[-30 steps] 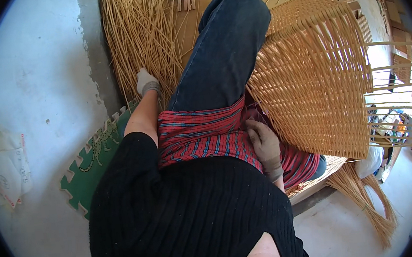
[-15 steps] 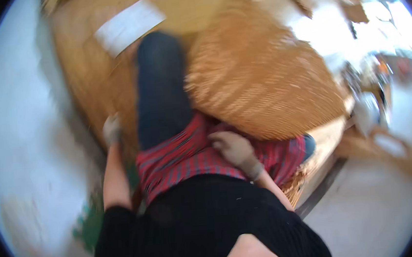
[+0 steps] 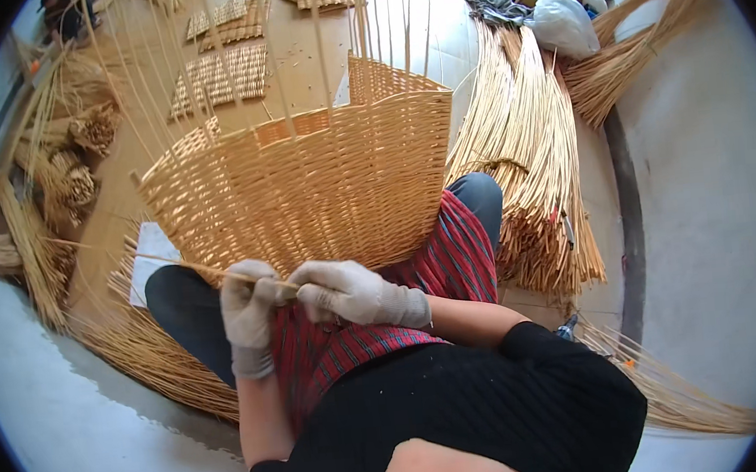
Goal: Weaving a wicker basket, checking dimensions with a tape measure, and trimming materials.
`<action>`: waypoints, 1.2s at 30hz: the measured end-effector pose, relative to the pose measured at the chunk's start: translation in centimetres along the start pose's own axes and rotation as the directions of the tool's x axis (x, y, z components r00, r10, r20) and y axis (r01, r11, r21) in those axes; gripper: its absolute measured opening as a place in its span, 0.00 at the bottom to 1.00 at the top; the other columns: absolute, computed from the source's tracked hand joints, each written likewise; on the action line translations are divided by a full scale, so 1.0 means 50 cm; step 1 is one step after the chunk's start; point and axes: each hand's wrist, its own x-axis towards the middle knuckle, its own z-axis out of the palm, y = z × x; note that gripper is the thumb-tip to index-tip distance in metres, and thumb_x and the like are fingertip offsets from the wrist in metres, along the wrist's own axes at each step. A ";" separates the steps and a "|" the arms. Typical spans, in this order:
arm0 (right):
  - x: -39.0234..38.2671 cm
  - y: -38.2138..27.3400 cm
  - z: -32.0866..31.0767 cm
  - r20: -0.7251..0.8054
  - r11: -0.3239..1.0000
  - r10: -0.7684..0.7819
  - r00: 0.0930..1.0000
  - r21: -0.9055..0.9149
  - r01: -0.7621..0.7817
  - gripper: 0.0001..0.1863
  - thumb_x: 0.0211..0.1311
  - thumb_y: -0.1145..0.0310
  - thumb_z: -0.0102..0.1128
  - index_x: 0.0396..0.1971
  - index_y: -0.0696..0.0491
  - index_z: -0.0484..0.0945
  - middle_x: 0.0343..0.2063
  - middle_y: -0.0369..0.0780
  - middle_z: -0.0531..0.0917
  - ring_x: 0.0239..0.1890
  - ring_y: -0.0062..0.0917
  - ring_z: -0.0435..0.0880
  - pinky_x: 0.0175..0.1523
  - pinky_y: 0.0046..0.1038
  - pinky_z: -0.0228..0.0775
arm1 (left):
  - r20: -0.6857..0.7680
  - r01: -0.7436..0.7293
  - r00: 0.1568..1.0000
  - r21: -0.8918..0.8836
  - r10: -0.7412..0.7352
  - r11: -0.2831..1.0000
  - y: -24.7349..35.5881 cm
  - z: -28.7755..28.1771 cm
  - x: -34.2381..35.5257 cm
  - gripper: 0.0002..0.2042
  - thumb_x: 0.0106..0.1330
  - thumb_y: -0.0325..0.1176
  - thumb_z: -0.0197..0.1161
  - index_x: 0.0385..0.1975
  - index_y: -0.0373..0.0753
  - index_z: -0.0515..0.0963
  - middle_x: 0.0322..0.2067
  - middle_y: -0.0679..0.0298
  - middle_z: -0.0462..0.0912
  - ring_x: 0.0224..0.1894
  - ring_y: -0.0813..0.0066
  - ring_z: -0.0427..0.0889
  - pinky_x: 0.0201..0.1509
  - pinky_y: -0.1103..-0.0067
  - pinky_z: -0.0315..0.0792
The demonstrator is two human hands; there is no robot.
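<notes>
My gloved left hand point(image 3: 245, 310) pinches a thin pale cane point(image 3: 160, 257), which runs out to the upper left. Just to its right, my gloved right hand point(image 3: 347, 293) also grips the cane, fingertips close to the left hand's. Both are over my lap on the red striped cloth point(image 3: 460, 247). Right beyond them sits a woven wicker basket point(image 3: 319, 178) with tall unwoven stakes rising from its rim. A white sheet point(image 3: 145, 247) lies by my left knee.
Cane bundles stack along the left point(image 3: 81, 181) and lie long at the right point(image 3: 526, 178), beside a white bag point(image 3: 562, 22) and clutter. Woven mats point(image 3: 220, 77) lie on the board beyond the basket. More loose cane point(image 3: 137, 356) is by my left leg.
My view has swung right, bringing the basket in front of me. My left hand has come in from the board to join my right; both now hold the cane.
</notes>
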 end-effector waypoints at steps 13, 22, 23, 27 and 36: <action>-0.052 -0.027 -0.236 -0.626 0.950 -0.264 0.734 -0.038 0.310 0.10 0.76 0.69 0.51 0.48 0.55 0.78 0.25 0.31 0.78 0.27 0.12 0.73 0.35 0.16 0.69 | -0.326 -0.055 0.943 0.064 0.073 0.996 -0.017 0.092 0.267 0.11 0.72 0.35 0.61 0.46 0.35 0.81 0.37 0.53 0.87 0.19 0.84 0.79 0.17 0.88 0.68; 0.072 -0.158 -0.280 -0.362 0.658 -0.616 0.700 -0.725 0.203 0.33 0.66 0.78 0.49 0.71 0.54 0.56 0.52 0.51 0.82 0.36 0.33 0.86 0.45 0.33 0.78 | -0.284 0.138 0.952 0.074 -0.112 0.988 -0.042 0.080 0.298 0.11 0.73 0.36 0.61 0.45 0.35 0.78 0.32 0.57 0.86 0.19 0.80 0.77 0.18 0.86 0.68; 0.099 -0.179 -0.292 -0.352 0.660 -0.492 0.796 -0.748 0.077 0.36 0.64 0.77 0.52 0.72 0.55 0.54 0.51 0.51 0.82 0.37 0.36 0.86 0.46 0.33 0.78 | -0.309 0.138 0.945 0.095 -0.103 0.986 -0.040 0.080 0.300 0.11 0.73 0.36 0.61 0.45 0.35 0.78 0.32 0.57 0.86 0.19 0.80 0.77 0.18 0.86 0.68; 0.143 -0.213 -0.331 -0.240 0.539 -0.223 0.945 -0.838 -0.085 0.54 0.44 0.78 0.67 0.75 0.49 0.50 0.36 0.48 0.87 0.39 0.42 0.87 0.44 0.39 0.79 | -0.302 0.138 0.946 0.034 -0.122 0.990 -0.031 0.097 0.308 0.11 0.72 0.36 0.62 0.45 0.35 0.78 0.32 0.59 0.85 0.21 0.83 0.76 0.20 0.87 0.68; 0.149 -0.184 -0.321 -0.372 0.735 -0.290 0.882 -0.676 -0.044 0.28 0.66 0.75 0.54 0.66 0.43 0.69 0.21 0.35 0.78 0.18 0.18 0.76 0.26 0.27 0.79 | -0.217 0.195 0.971 0.496 -0.097 0.846 0.005 0.149 0.354 0.06 0.66 0.30 0.68 0.35 0.34 0.80 0.26 0.63 0.84 0.24 0.80 0.83 0.24 0.82 0.77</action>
